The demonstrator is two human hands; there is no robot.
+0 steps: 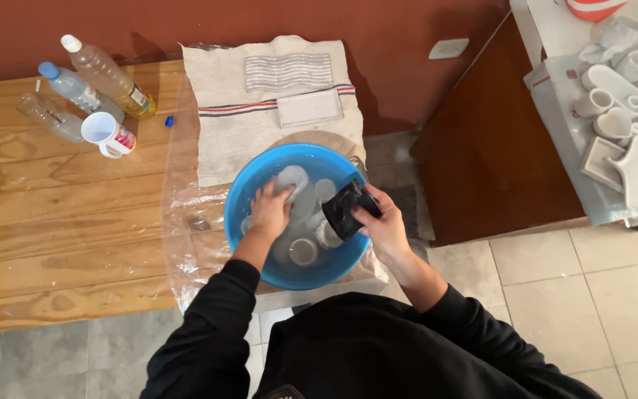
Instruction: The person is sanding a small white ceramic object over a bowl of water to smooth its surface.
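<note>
While both hands work inside the blue basin (pixel 249 193) at the wooden table's (pixel 53 222) right edge, left hand (pixel 271 209) curls around a pale mould (pixel 292 179); right hand (pixel 382 224) grips a black mould (pixel 345 209). Washing underway: several moulds remain submerged; two clear trays (pixel 297 89) lie on the towel (pixel 223 111).

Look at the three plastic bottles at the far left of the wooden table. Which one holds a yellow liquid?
The white-capped bottle, rearmost of the three. The blue-capped bottle and the capless bottle look clear.
</note>
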